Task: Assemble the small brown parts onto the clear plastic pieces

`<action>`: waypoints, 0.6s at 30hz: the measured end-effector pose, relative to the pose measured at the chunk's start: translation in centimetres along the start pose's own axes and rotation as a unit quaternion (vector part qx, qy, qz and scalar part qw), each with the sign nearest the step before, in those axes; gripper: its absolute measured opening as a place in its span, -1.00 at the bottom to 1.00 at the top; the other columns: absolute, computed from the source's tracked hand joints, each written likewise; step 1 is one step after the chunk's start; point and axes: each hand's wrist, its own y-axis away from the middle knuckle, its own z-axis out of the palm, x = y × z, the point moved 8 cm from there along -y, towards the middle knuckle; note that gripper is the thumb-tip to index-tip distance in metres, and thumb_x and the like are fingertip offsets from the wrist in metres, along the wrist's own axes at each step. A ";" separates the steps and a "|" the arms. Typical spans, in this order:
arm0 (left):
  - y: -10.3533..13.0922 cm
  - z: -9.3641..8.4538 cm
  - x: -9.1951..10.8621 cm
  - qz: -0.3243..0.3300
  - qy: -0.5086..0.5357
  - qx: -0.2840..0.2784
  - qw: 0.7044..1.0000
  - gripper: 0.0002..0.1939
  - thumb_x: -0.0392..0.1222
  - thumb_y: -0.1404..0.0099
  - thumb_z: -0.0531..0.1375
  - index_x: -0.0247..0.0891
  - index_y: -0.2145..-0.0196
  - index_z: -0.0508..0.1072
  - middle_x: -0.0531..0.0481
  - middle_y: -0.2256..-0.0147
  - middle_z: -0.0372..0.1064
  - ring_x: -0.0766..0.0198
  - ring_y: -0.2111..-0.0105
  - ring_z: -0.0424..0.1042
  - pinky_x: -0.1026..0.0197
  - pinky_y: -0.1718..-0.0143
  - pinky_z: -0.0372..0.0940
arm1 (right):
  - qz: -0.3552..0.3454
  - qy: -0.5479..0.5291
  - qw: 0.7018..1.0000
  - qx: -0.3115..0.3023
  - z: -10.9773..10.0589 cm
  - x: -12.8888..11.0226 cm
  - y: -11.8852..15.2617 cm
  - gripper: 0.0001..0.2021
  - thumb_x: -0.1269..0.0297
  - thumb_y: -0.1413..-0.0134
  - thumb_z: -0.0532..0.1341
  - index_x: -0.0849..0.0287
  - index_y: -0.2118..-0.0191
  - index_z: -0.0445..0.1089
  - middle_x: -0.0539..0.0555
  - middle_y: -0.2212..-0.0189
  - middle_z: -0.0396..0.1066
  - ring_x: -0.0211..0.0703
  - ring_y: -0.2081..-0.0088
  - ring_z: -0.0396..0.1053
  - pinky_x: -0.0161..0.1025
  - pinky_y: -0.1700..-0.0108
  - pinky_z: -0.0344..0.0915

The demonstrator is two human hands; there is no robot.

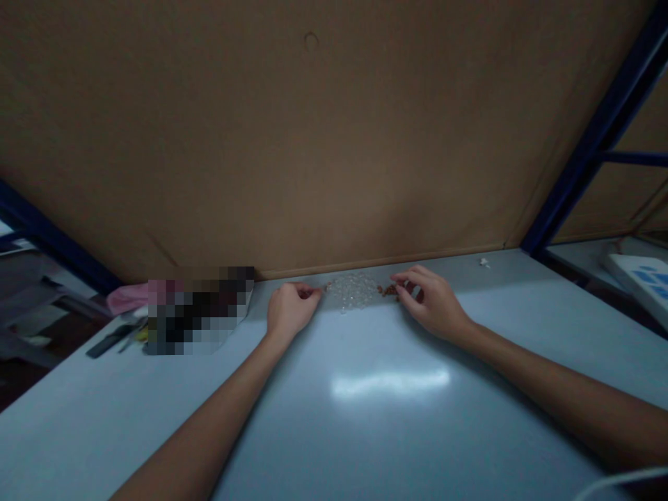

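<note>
A loose patch of small clear beads or pellets (pixel 355 290) lies on the grey-white table near the back board. At its left edge is my left hand (pixel 295 309), thumb and fingers pressed together in a pinch. A tiny brownish piece (pixel 328 286) shows just beyond those fingertips; whether anything is between them is hidden. On the right side of the patch sits a small heap of brown pieces (pixel 389 290). My right hand (pixel 431 303) is curved beside this heap, thumb and forefinger apart, with the fingertips close to or touching the brown pieces.
A brown board (pixel 334 139) stands upright behind the table (pixel 391 438), between blue metal posts (pixel 584 149). Pixelated items (pixel 201 313), a pink cloth (pixel 128 298) and a dark flat tool (pixel 112 341) lie at left. A small white scrap (pixel 484 262) lies back right.
</note>
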 end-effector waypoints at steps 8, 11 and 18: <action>0.1 -0.2 0.5 0.000 -0.018 0.004 1.000 -0.62 0.03 -0.43 0.16 -0.20 0.27 0.72 -0.18 0.30 0.66 -0.03 0.24 0.61 0.16 0.34 0.23 | -0.004 0.012 1.000 0.003 -0.1 0.1 -0.1 -0.78 0.35 -0.33 0.21 0.18 0.01 0.56 0.14 0.21 0.50 -0.14 0.32 0.46 -0.21 0.26 0.41; -0.1 0.1 0.1 -0.004 0.010 0.008 1.000 -0.69 -0.04 -0.39 0.19 -0.19 0.21 0.72 -0.15 0.26 0.67 0.01 0.23 0.61 0.17 0.30 0.27 | -0.001 0.011 1.000 0.002 0.0 0.2 -0.1 -0.78 0.36 -0.32 0.21 0.18 0.01 0.56 0.14 0.22 0.50 -0.12 0.31 0.47 -0.20 0.26 0.40; 1.1 -0.9 2.8 0.097 0.021 0.058 0.993 -0.81 -0.09 -0.35 0.25 -0.19 0.21 0.63 0.02 0.47 0.49 0.17 0.43 0.47 0.18 0.36 0.15 | 0.002 0.050 0.999 -0.002 -0.2 0.4 -0.1 -0.76 0.41 -0.27 0.21 0.19 0.02 0.55 0.13 0.23 0.49 -0.11 0.32 0.44 -0.18 0.22 0.36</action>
